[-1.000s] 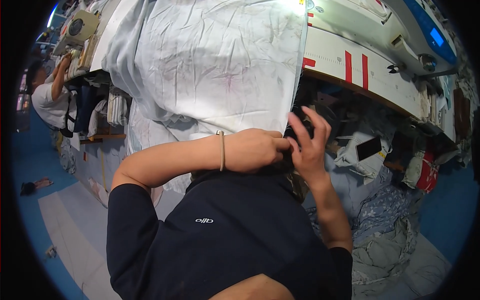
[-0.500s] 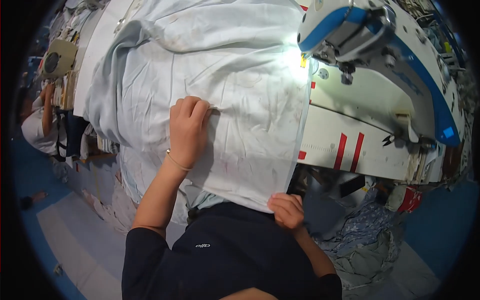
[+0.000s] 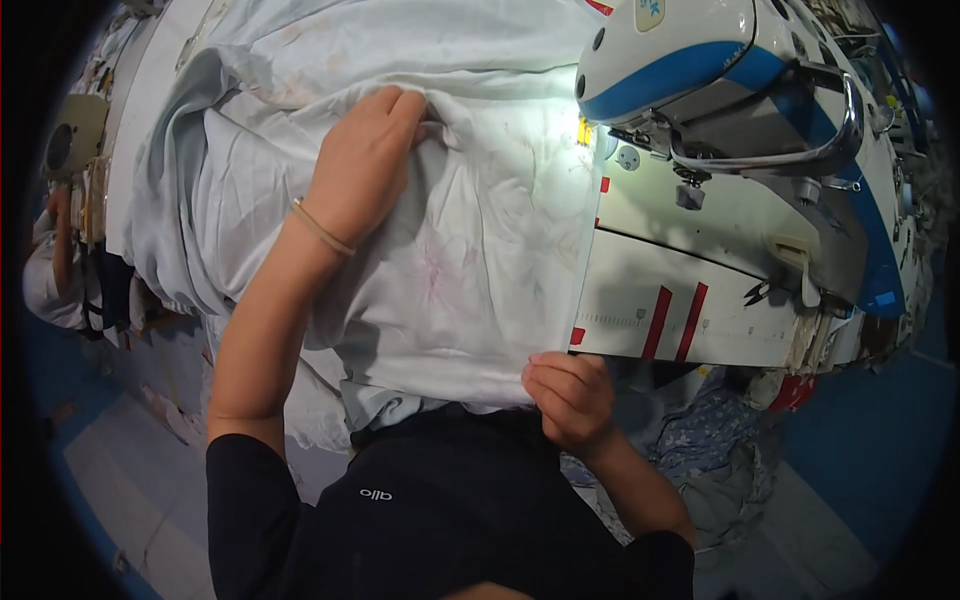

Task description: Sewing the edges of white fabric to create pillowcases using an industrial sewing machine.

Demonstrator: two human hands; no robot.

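Observation:
A large white cloth (image 3: pixel 500 280) covers the sewing table, wrinkled and marked with a few pinkish and brownish stains. My left hand (image 3: pixel 372 150) is closed on a raised fold of it, in the upper middle of the fabric. At the near right corner my right hand (image 3: pixel 574 395) pinches the cloth's edge. From there the straight right edge runs away from me to the lit needle area of a white and blue sewing machine (image 3: pixel 690 70). A yellow part (image 3: pixel 584 130) shows beside the fabric there. The needle itself is hidden.
Small snips (image 3: pixel 758 292) lie on the machine bed (image 3: pixel 640 285), which bears red stripes. Crumpled patterned fabric (image 3: pixel 705 430) hangs or lies below the table at right. Another person (image 3: pixel 55 265) sits at far left near a beige machine (image 3: pixel 75 140).
My left hand has moved farther from me and gathered the cloth into a raised fold. My right hand still holds the corner. The whole view has shifted a little.

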